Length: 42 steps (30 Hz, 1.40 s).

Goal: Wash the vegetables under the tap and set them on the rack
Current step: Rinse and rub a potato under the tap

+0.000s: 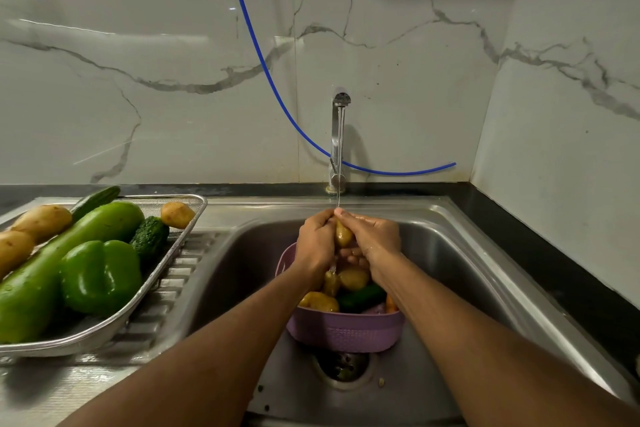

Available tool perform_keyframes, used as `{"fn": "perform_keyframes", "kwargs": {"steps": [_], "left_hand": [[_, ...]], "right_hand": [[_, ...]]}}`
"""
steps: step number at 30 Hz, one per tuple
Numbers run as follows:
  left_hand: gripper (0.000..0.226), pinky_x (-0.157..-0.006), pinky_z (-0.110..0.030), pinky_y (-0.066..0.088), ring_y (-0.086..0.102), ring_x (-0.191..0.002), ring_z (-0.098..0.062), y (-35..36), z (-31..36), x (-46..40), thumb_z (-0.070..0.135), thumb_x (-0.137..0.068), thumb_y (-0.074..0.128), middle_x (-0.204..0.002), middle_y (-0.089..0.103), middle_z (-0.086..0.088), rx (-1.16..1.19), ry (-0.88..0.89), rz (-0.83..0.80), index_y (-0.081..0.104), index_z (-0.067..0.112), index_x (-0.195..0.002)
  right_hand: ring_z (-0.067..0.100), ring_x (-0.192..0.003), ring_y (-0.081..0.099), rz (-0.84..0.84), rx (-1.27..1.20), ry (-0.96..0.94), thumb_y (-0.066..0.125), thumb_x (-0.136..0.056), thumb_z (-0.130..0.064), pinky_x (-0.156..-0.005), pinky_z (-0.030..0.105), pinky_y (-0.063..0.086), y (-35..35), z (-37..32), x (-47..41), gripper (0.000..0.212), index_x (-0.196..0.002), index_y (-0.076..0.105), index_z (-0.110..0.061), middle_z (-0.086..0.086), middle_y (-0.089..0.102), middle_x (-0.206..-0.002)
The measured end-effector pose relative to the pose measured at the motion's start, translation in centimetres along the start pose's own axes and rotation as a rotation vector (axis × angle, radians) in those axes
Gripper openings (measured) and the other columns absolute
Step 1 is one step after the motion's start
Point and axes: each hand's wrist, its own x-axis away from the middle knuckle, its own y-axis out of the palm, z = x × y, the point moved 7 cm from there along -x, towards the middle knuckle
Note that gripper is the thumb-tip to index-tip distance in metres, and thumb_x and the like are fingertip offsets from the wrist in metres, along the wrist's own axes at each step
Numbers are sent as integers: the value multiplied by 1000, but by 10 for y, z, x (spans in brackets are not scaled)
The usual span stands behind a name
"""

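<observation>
Forearms come in from the bottom edge and meet over the sink (433, 253). Left hand (317, 243) and right hand (374, 236) are cupped together, fingers curled round one small potato (343, 234), both grasping it, right under the water stream (340, 156) from the tap (337, 142). Stream hits the fingertips at the top of the potato.

Directly below the hands, inside the sink, sits a purple colander basket (346, 331). It holds more potatoes (353, 277), a dark green cucumber (362, 296) and a bit of something orange (391, 303) at its right rim, too hidden to tell. Basket stands just behind the sink drain (343, 366).

Left of the sink, on the ribbed drainboard (166, 305), is a metal mesh rack (145, 295). On it: a long pale green gourd (62, 263), a green bell pepper (100, 274) touching the gourd's near side, a bumpy cucumber (150, 236), a smooth cucumber (95, 199) at the far side, potatoes at the left end (41, 220) and one potato at the corner nearest the sink (177, 214).

Behind the sink, a blue tube (263, 69) hangs down the marble wall (138, 80) and passes behind the tap.
</observation>
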Motion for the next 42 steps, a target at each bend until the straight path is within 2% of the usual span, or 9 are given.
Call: {"fn": "perform_keyframes", "kwargs": {"steps": [2,9,13,16,19,24,28,33,42], "left_hand": [[35,-78,-16,53,66,-99,-7,-3,0,-1,9,-108,37,-104,68,8,6,2,8,63,32,-107],[37,-89,-28,56,64,-110,-21,-11,-7,-7,4,-105,36,-117,67,-8,-14,-20,18,67,12,-124],[34,-88,-23,54,64,-109,-16,-8,-6,-7,9,-108,35,-113,68,-1,-33,17,22,64,22,-122],[32,-98,-35,55,65,-112,-15,-3,-2,-5,18,-110,37,-117,67,1,-49,87,47,60,23,-132],[29,-98,-39,57,68,-105,-12,1,3,-3,19,-110,38,-110,69,3,-77,151,43,61,37,-113],[35,-96,-41,58,68,-101,-11,0,7,0,17,-109,40,-103,69,9,-84,175,60,58,47,-104],[28,-100,-45,55,65,-108,-11,-6,8,-1,35,-101,38,-110,68,13,-107,181,79,59,46,-115],[32,-99,-50,55,67,-107,-15,-10,7,-4,37,-96,38,-108,69,13,-75,156,65,63,54,-106],[31,-98,-40,56,65,-106,-11,2,7,-1,16,-110,37,-110,66,9,-51,167,22,59,34,-121]], "right_hand": [[19,-62,76,-65,-11,-6,84,-82,-42,-67,36,66,1,-4,0,34,-106,75,-21,7,78,-82],[29,-75,78,-259,-83,59,74,-94,-19,-66,36,66,8,-5,3,28,-121,72,-13,15,77,-97],[23,-69,78,-153,-63,17,76,-93,-26,-60,32,64,7,-7,4,24,-114,73,-15,11,76,-92],[16,-63,75,13,-39,-92,80,-88,-36,-54,26,61,3,-13,4,24,-101,77,-17,3,77,-81],[12,-58,74,93,-61,-105,82,-83,-44,-52,24,59,-1,-13,4,28,-94,78,-18,0,76,-76],[17,-64,75,62,-81,-47,82,-81,-51,-53,24,59,1,-9,2,33,-88,76,-20,2,78,-80],[20,-71,74,-83,-156,19,80,-87,-40,-51,24,56,6,-11,0,25,-99,76,-19,7,77,-93],[30,-80,75,-220,-271,142,72,-96,-24,-55,30,59,9,-5,-1,13,-107,71,-19,17,75,-108],[17,-61,73,15,-232,121,76,-86,-54,-51,25,57,3,0,-3,38,-100,72,-18,8,78,-89]]}}
